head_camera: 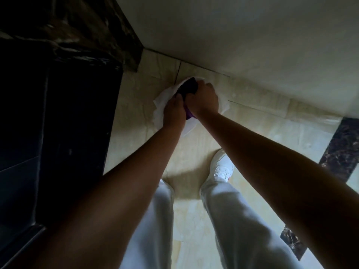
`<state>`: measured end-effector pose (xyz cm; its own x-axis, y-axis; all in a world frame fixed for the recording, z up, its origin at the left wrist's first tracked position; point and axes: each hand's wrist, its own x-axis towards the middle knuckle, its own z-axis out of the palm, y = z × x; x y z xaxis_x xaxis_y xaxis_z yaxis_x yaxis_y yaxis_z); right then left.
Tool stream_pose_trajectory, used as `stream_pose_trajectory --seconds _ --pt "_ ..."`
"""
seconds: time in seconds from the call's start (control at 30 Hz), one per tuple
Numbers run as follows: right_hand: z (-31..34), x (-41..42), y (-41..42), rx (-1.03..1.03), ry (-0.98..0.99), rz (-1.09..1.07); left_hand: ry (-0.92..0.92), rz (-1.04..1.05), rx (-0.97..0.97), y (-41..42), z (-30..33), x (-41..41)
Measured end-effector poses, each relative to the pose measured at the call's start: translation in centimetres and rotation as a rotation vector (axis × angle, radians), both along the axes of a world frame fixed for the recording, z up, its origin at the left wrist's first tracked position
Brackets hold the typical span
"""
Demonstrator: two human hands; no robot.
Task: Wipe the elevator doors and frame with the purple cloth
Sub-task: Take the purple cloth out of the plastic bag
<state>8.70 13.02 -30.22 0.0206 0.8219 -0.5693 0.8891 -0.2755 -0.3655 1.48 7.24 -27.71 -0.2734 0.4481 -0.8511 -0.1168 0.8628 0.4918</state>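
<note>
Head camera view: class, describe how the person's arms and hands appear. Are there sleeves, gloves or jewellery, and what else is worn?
Both forearms are bare up to the frame edge: no sleeves show. The left hand and right hand wear no gloves; no watch or rings are visible in the dim light. Below are light trousers and a white sneaker.

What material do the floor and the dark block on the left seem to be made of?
The pale beige floor looks like glossy ceramic or polished stone tile: thin dark joint lines cross it and it reflects light. The dark veined block on the left seems to be polished marble or an imitation of it, judging by its brown-white veins and sheen, though it lies in shadow.
</note>
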Motion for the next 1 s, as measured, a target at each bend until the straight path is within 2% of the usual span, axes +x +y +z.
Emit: stream_pose_trajectory --seconds 0.17,0.33,0.67,0.8,1.0 --pt "9.1 0.0 -1.0 0.042 0.142 -0.04 -0.042 0.141 -0.006 -0.2 7.2 0.2" --pt "16.9 0.2 -1.8 -0.006 0.301 -0.151 -0.046 0.08 -0.024 0.2 14.7 0.4" --pt "26.5 1.9 -1.6 -0.096 0.518 -0.374 -0.139 0.2 0.03 -1.3 23.0 0.1" --pt "32.0 1.4 -1.7 -0.112 0.603 -0.405 -0.2 0.183 0.146 -1.3 28.2 -0.7" --pt "42.4 0.7 -1.3 -0.105 0.78 -0.395 -0.18 0.09 0.363 -2.1 38.8 -2.6"
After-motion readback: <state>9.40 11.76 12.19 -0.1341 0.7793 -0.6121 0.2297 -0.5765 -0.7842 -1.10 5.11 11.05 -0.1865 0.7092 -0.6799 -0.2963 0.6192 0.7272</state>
